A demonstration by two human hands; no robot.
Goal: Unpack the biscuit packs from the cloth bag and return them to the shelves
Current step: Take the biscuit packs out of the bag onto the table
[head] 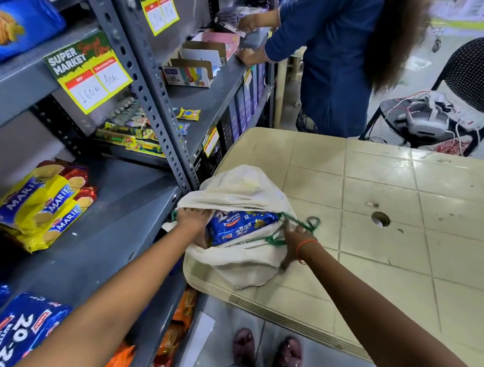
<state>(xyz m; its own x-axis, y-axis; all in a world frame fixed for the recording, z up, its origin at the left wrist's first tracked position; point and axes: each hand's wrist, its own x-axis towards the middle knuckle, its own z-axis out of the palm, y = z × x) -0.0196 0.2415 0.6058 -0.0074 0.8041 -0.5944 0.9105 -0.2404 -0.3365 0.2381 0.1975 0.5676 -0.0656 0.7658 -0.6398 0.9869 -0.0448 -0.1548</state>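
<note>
A white cloth bag with a green drawstring lies on the near left corner of a cream plastic table. Inside its open mouth shows a blue 20-20 butter cookie pack. My left hand reaches into the bag's mouth, fingers closed on the pack's left end. My right hand holds the bag's rim and drawstring at the right side, pulling the mouth wide. On the grey shelf to the left lie yellow Marie packs and another blue 20-20 pack.
Another person in blue stands at the far shelf, hands on boxes. A black chair with wired devices stands beyond the table. Orange packs fill the lower shelf. A price sign hangs from the upper shelf. My feet show below.
</note>
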